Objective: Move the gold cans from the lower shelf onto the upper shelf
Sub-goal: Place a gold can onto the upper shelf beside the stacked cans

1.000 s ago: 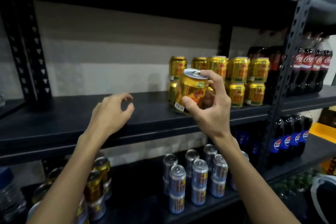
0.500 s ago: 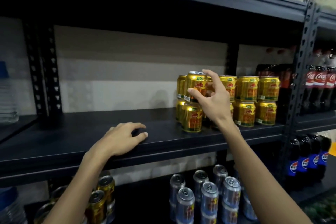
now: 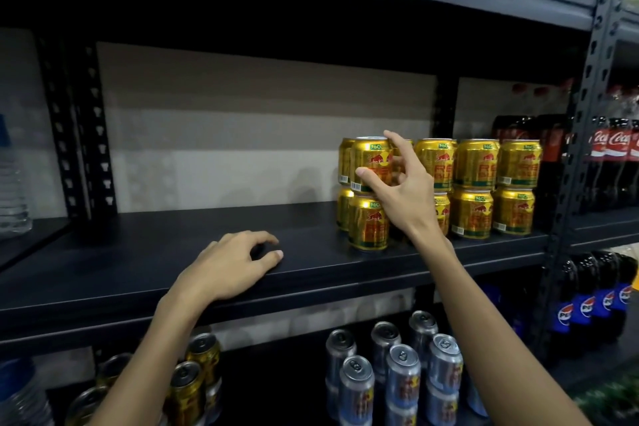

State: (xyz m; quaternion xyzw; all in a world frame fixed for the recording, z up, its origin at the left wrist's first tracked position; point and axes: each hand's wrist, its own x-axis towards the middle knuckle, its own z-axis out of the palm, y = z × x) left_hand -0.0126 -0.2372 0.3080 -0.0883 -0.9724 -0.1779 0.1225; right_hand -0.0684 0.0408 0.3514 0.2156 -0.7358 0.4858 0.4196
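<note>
right hand (image 3: 404, 190) at gold can (image 3: 368, 159), upper shelf (image 3: 166, 252)

Top can (image 3: 368, 157) behind your right grip (image 3: 404, 197), on lower can (image 3: 368, 225); more stacks (image 3: 477, 183) right; left grip (image 3: 228, 266) lower-left, on upper shelf (image 3: 155, 252).

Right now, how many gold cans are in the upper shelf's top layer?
6 gold drink cans: two at the left end, one behind the right hand, three to its right; more may be hidden.

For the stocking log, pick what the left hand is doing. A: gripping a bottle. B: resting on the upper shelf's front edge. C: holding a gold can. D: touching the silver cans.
B: the left hand lies on the front edge of the upper shelf and holds nothing.
</note>
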